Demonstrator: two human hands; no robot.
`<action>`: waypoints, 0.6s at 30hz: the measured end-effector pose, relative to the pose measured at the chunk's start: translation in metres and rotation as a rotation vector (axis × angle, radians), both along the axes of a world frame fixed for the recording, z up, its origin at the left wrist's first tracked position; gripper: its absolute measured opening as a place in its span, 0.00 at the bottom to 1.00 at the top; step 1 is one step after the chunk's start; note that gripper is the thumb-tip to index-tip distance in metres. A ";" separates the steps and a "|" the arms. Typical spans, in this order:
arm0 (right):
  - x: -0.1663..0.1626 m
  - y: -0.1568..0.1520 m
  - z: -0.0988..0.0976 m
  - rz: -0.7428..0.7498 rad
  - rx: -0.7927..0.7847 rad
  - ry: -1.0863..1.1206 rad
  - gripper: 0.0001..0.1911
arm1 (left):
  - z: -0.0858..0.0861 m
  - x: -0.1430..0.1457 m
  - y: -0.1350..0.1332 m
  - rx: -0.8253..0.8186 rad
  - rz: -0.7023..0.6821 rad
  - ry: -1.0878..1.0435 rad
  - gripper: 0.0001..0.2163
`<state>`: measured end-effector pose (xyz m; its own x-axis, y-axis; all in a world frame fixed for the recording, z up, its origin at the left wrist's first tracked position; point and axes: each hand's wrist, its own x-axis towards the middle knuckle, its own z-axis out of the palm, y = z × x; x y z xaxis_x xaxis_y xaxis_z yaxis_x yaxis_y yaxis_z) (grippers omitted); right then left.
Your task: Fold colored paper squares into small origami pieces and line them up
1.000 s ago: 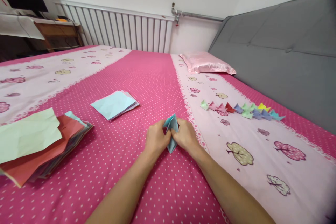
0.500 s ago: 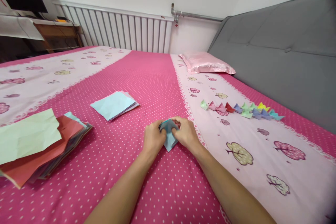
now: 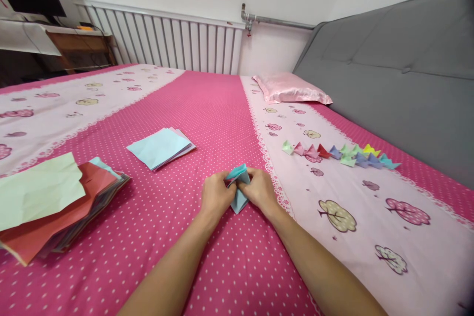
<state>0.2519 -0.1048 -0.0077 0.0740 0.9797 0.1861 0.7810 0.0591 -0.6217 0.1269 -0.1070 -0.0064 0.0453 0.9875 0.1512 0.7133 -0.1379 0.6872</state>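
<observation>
A small piece of folded blue paper (image 3: 240, 201) is held just above the pink dotted bedsheet (image 3: 218, 108), between my two hands. My left hand (image 3: 217, 191) grips its left side, and my right hand (image 3: 259, 188) grips its right side. Both thumbs press in at the middle of the paper, and their tips are partly hidden in its folds. A brighter blue flap shows at the top, while the lower end comes to a point. Off to the right, several small folded paper boats (image 3: 348, 159) in green, pink, red, purple, yellow and blue sit in rows.
A stack of light blue and pink paper sheets (image 3: 159, 148) lies ahead on the left. Nearer on the left is a thicker pile of coloured paper (image 3: 40, 192). A pink pillow (image 3: 292, 89) rests by the grey headboard (image 3: 400, 64). A white radiator (image 3: 166, 39) stands behind the bed.
The top of the blue paper has opened and rises higher between the hands, showing its brighter flap. My thumbs have moved closer together; the paper stacks and boats stay in place.
</observation>
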 end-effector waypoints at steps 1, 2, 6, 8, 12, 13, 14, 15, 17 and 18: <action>-0.001 -0.001 0.000 -0.013 0.006 -0.009 0.07 | 0.000 0.000 0.000 0.011 0.012 0.042 0.08; -0.003 -0.002 0.000 -0.031 0.011 -0.023 0.08 | 0.001 0.000 0.000 0.020 0.019 0.075 0.07; -0.007 -0.005 -0.001 -0.099 0.035 -0.077 0.07 | 0.004 0.001 -0.001 0.031 0.003 0.071 0.07; -0.008 -0.006 0.000 -0.117 0.037 -0.074 0.07 | 0.006 0.002 -0.002 0.026 -0.005 0.026 0.07; -0.008 -0.006 0.000 -0.117 0.018 -0.024 0.08 | 0.006 0.004 -0.003 0.028 0.002 0.001 0.07; -0.008 -0.006 -0.001 -0.109 0.018 -0.007 0.09 | 0.006 0.004 -0.003 0.032 -0.001 0.005 0.08; -0.008 -0.006 -0.001 -0.097 0.024 0.010 0.10 | 0.005 0.003 -0.003 0.031 -0.006 0.008 0.09; -0.007 -0.006 -0.001 -0.084 0.030 0.022 0.10 | 0.005 0.003 -0.004 0.024 -0.012 0.012 0.10; -0.007 -0.006 -0.002 -0.054 0.043 0.030 0.11 | 0.003 0.002 -0.004 0.003 -0.018 0.031 0.13; -0.006 -0.006 -0.003 -0.036 0.047 0.023 0.11 | 0.003 0.001 -0.004 -0.004 -0.024 0.051 0.13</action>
<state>0.2459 -0.1105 -0.0103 0.1143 0.9666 0.2295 0.7687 0.0603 -0.6368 0.1284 -0.1106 -0.0033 0.0770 0.9865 0.1445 0.7439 -0.1534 0.6504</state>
